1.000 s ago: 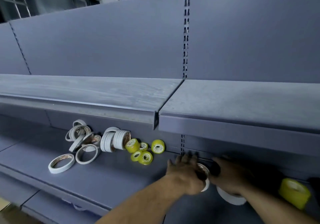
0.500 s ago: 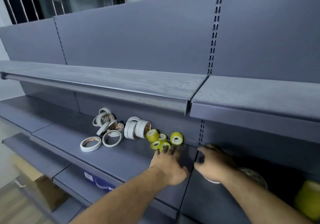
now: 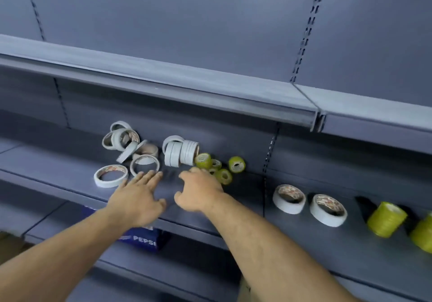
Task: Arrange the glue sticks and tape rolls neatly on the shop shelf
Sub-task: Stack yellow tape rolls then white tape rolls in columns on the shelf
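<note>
A loose pile of thin white tape rolls (image 3: 124,141) lies on the grey shelf (image 3: 70,166), with two flat rings (image 3: 110,176) in front and a standing stack of white rolls (image 3: 181,153) beside it. Several small yellow rolls (image 3: 236,164) cluster to the right of that stack. My left hand (image 3: 138,196) hovers flat, fingers straight, just short of the flat rings. My right hand (image 3: 198,190) reaches with loosely bent fingers toward the yellow rolls and holds nothing. Further right lie two thick white rolls (image 3: 289,198) and big yellow rolls (image 3: 387,218).
An upper shelf (image 3: 163,84) overhangs the working shelf and limits the height above the rolls. A blue Pepsi box (image 3: 142,238) sits on the lower shelf below my hands. The slotted upright (image 3: 268,156) splits the shelf into two bays.
Both hands have moved left from the right bay to the pile of small rolls. Two thick white rolls now lie on the right bay where my hands were a second ago.
</note>
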{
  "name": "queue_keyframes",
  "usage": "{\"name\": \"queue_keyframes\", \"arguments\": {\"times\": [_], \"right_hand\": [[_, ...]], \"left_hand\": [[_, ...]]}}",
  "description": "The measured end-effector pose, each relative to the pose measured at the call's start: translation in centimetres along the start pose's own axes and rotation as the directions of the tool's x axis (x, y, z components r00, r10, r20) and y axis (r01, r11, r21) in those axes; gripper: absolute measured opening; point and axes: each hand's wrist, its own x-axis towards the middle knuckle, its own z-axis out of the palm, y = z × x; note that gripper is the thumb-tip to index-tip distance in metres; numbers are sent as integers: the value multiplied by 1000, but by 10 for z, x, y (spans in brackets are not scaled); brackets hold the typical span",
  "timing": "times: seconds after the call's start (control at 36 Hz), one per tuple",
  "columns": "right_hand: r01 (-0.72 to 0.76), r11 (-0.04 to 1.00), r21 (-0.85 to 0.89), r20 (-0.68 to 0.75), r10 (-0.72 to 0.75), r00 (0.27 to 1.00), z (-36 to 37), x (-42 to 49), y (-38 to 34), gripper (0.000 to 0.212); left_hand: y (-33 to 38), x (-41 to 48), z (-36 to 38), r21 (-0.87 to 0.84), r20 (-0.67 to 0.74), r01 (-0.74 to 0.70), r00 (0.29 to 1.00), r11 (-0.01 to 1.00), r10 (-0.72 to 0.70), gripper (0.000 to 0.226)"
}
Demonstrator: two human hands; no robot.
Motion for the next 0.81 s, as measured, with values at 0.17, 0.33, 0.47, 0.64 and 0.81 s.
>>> {"name": "queue_keyframes", "arguments": {"times": [0.17, 0.33, 0.47, 0.64, 0.81], "right_hand": [[35, 999, 3, 27, -35, 999, 14, 34, -47, 56], [96, 993, 62, 3, -96, 995, 25, 71, -70, 53], [166, 984, 61, 7, -167, 986, 36, 103, -90, 19], [171, 983, 69, 41, -174, 984, 52, 126, -111, 28], [56, 998, 27, 40, -57, 998, 60, 147, -117, 18]], "left_hand": [[-61, 4, -6, -2, 11, 50, 999, 999, -50, 81], [-104, 15, -8, -19, -3, 123, 992, 992, -123, 81], [-126, 19, -13, 0, 47, 169, 984, 986, -169, 79], [-147, 38, -8, -2, 105, 155, 982, 988, -154, 75], [-172, 82, 7, 0, -9, -38, 999, 999, 38, 38]]}}
